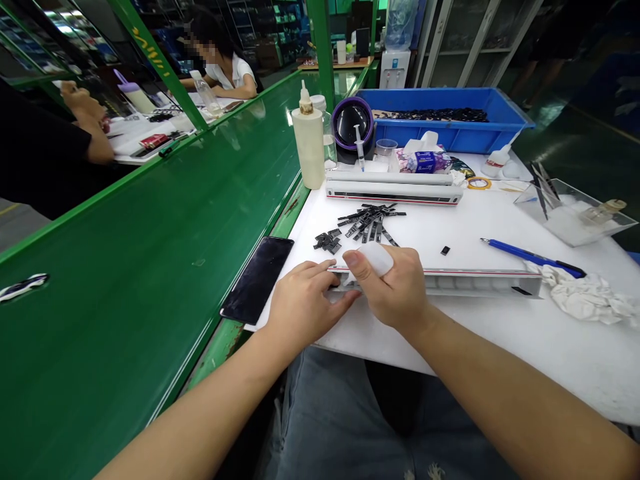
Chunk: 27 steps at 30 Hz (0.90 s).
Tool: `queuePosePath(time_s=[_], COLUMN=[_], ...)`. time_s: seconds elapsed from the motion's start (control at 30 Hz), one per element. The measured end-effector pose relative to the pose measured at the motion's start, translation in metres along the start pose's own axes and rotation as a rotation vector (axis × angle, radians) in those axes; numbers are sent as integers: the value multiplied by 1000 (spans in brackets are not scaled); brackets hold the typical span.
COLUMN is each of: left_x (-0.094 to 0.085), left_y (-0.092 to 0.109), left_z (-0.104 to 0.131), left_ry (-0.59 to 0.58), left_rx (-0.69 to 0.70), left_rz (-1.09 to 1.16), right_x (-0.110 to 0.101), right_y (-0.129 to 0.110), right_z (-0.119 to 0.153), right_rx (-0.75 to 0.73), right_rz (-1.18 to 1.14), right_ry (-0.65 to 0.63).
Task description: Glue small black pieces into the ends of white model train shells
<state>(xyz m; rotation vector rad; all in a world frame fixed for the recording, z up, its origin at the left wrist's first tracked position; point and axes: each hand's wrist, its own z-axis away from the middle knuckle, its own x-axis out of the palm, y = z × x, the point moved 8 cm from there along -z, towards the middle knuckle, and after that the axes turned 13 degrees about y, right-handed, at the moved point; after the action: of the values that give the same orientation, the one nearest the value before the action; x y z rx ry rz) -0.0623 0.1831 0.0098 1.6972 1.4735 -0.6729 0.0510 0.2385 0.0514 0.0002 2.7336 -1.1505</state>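
Observation:
My right hand [397, 288] is wrapped round a small white squeeze bottle [376, 259], thumb along its side, with its tip turned down and left. Under that tip lies a long white model train car shell [470, 283] with a red stripe, its hollow side facing me. My left hand [306, 301] is closed on the shell's left end, fingers over the top and thumb in front. One small dark piece [523, 291] shows inside its right end. Just beyond are a heap of black strip parts [370, 221] and some small black pieces [328, 241].
A second train car shell [395, 190] lies behind. A phone [259, 280] rests at the left edge by the green partition [215, 193]. A blue pen [533, 257] and crumpled tissue [587, 293] lie right. A large bottle [309, 147] and blue bin [505, 120] stand behind.

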Motion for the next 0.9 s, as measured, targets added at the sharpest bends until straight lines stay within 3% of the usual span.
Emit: queuePosePath(time_s=[0.13, 0.2, 0.33, 0.4, 0.53, 0.63, 0.77, 0.9], left_x=[0, -1, -1, -2, -3, -2, -1, 1], left_y=[0, 0, -1, -2, -3, -1, -3, -5], left_z=[0, 1, 2, 2, 1, 1, 4, 6], left_ry=[11, 27, 53, 67, 98, 103, 133, 163], left_rx=[10, 21, 56, 80, 125, 174, 217, 255], left_rz=[-7, 8, 55, 65, 63, 51, 21, 3], right_x=[0, -12, -80, -114, -159, -182, -180, -175], right_y=[-2, -3, 8, 20, 61, 99, 138, 163], right_z=[2, -2, -29, -50, -89, -100, -100, -91], right_rx=[14, 62, 223, 287, 422, 416, 310, 342], right_rz=[-19, -110, -426, -482, -388, -34, 600, 725], right_ry=[-11, 54, 436, 508, 397, 360, 98, -42])
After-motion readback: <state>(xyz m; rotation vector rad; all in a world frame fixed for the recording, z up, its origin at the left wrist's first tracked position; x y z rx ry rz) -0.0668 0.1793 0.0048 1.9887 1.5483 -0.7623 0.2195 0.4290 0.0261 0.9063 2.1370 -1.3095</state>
